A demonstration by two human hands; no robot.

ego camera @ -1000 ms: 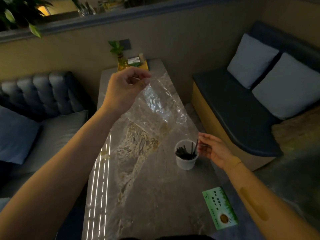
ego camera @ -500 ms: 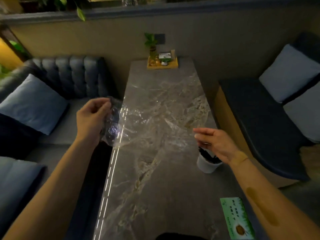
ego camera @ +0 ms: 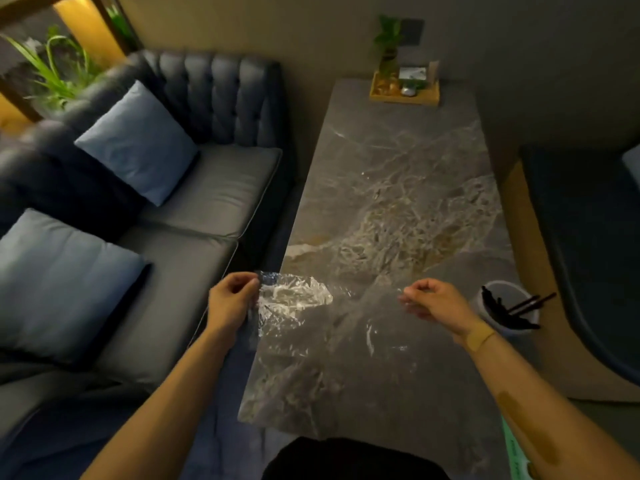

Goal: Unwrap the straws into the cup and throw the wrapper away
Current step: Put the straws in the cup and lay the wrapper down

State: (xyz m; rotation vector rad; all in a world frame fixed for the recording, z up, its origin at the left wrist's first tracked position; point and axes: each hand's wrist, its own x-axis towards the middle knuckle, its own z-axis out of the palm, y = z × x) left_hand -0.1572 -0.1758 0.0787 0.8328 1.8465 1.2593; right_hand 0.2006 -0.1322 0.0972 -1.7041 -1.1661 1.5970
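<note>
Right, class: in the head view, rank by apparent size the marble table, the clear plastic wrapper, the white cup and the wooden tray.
1. Grey marble table
2. Clear plastic wrapper
3. White cup and wooden tray: similar; the tray is farther, so unsure.

Bare forearms; bandage [ego camera: 479, 337] on right wrist.

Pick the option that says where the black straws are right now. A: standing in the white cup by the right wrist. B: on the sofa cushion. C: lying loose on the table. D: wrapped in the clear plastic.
A: the black straws stand in the white cup, while the left hand pinches the crumpled clear wrapper, which looks empty.
</note>
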